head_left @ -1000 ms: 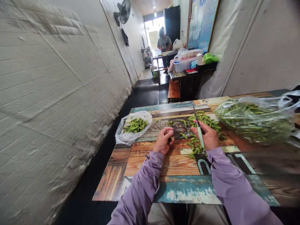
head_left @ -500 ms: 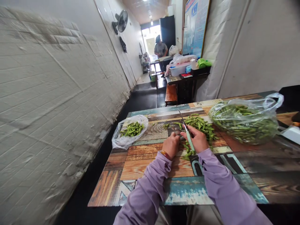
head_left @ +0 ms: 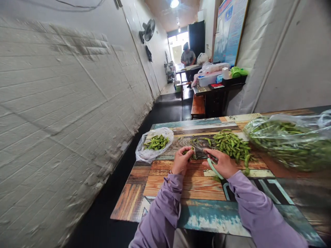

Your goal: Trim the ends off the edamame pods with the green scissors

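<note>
Green soybean pods (head_left: 192,150) are pinched between the thumb and fingers of my left hand (head_left: 181,162); how many is hard to tell. My right hand (head_left: 222,164) grips a pair of scissors (head_left: 214,168) by the pale green handles. Their dark blades point left, close to those pods. Just beyond my right hand lies a loose pile of pods (head_left: 231,144) on the patterned wooden table (head_left: 165,186). To the left of my hands sits an open clear plastic bag (head_left: 141,151) with pods (head_left: 156,142) in it.
A large clear bag (head_left: 287,143) full of pods stands at the table's right. Further off, a second table holds a plastic tub (head_left: 207,80) and bags, with a wooden bench (head_left: 198,104) below. A person (head_left: 188,58) works at the back. A white wall (head_left: 64,103) runs along the left.
My view has turned slightly right. My left hand has come up with pods between its fingers, and the scissors have swung from pointing away to pointing left, towards it.
</note>
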`<state>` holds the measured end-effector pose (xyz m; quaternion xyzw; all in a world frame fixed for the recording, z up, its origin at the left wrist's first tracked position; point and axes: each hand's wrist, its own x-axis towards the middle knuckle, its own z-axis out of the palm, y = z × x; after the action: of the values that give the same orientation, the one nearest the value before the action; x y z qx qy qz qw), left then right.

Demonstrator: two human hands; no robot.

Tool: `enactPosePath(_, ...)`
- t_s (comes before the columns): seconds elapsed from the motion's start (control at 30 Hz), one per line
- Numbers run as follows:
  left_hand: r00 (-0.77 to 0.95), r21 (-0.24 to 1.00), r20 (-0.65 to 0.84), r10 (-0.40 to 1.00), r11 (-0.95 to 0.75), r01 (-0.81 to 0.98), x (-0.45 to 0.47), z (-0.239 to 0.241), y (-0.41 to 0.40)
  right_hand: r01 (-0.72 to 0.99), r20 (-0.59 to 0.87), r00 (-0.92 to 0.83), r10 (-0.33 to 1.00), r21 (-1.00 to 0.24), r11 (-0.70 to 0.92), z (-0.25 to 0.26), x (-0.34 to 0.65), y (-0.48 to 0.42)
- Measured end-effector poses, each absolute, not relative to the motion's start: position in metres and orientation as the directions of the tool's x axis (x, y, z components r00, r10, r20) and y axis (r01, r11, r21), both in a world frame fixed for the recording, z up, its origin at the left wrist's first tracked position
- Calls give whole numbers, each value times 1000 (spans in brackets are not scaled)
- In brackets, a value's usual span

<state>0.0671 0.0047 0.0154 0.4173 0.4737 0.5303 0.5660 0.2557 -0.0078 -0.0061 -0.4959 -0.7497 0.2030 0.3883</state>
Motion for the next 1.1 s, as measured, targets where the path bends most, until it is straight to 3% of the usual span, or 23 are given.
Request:
enactPosePath(0.3,67,993,116,991,-116,-9,65,15,8,637,287,-283,915,-657,403,-4,258,-10)
enactPosePath(0.57,83,996,93,992,-92,-20,63,14,9,638,291,-299,909,-648,417,-3,258,-11)
enactPosePath(0.83,129,995,-34,991,46,-85,63,15,6,627,326,-225,918,-673,392,-6,258,-10)
enactPosePath(1.1,142,998,55,988,-56,6,60,14,9,622,319,-268,909,-663,416,-11,259,-8)
